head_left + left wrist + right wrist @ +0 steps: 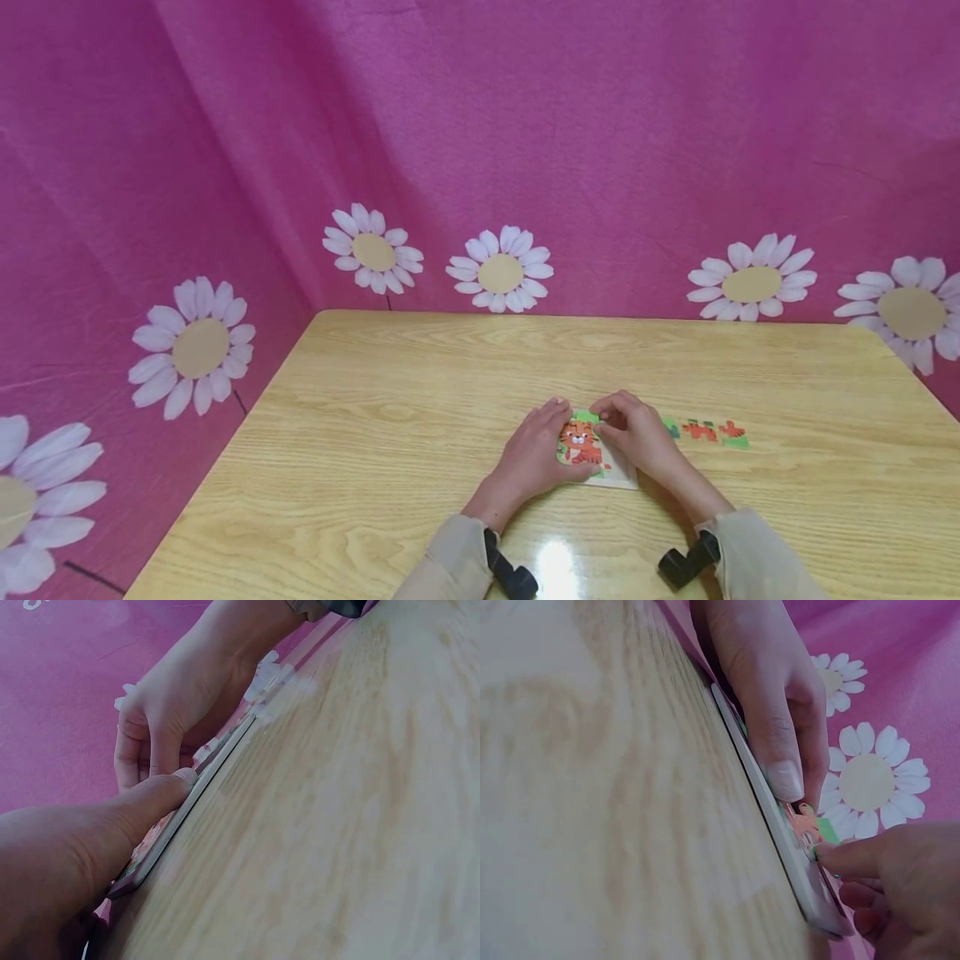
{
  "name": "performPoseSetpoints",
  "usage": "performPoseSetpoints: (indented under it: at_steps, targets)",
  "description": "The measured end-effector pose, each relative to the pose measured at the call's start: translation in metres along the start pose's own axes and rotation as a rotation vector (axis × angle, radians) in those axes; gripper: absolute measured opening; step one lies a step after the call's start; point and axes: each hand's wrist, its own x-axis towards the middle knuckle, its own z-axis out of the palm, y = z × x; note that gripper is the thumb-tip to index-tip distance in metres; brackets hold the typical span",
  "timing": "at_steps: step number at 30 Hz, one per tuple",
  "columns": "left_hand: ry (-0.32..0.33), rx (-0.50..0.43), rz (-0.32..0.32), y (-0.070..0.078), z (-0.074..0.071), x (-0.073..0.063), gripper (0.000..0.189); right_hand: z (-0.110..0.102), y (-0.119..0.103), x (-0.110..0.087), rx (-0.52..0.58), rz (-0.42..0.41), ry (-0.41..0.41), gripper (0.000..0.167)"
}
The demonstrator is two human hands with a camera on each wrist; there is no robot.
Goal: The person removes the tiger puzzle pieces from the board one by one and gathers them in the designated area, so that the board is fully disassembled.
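Observation:
A small jigsaw board [621,478] lies flat on the table, its left part filled with pieces showing an orange tiger [581,448] on green. My left hand [534,450] grips the board from the left, thumb along the near edge and fingers at the far left corner. Over the upper right part of the board, my right hand [643,433] pinches a small puzzle piece [815,853] between thumb and fingertips. Most of that piece is hidden by the fingers; a bit of green shows at the thumb tip in the right wrist view.
To the right of the board, a short row of loose puzzle pieces [700,431], orange and green, lies on the wooden table [375,467]. A pink curtain [600,150] with white flowers hangs behind and to the left. Both wrists wear black camera mounts [688,560].

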Motion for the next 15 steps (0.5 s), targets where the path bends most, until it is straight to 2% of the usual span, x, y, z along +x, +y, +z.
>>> performPoseSetpoints:
  at_steps: [7,15]
  targets:
    - [0.013,-0.008,0.014,0.0005,0.0007,-0.0009,0.087,0.0007,-0.0016,-0.005,0.023,0.012,0.04,0.019]
    - [0.008,-0.011,0.005,0.0001,0.0013,-0.0008,0.087,0.0009,-0.0014,-0.0063,0.036,0.044,0.038,0.018]
